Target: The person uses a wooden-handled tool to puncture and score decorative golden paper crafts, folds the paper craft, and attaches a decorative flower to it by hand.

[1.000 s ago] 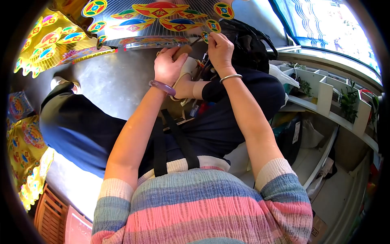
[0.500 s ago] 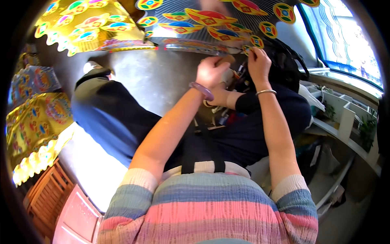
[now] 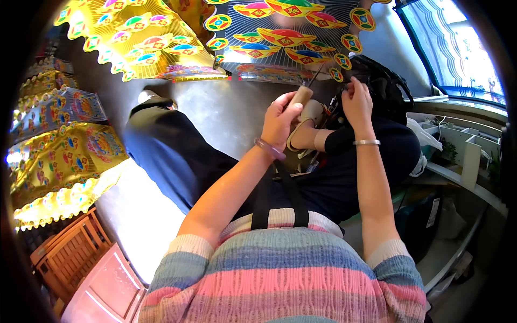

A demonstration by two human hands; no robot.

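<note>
Head view: Chinese characters (image 3: 285, 41) on silver foil (image 3: 288, 27)

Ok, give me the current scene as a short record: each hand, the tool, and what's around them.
Left hand: gripping a wooden-handled tool
Tool tip: thin and dark, angled up toward the silver decorated sheet; contact unclear
Right hand: fingers curled; whether they hold anything is unclear
Beside right hand: black bag
Wrists: purple bangle on the left, silver bangle on the right
Far left: gold decorated sheet
Near left: slatted wooden furniture
</note>
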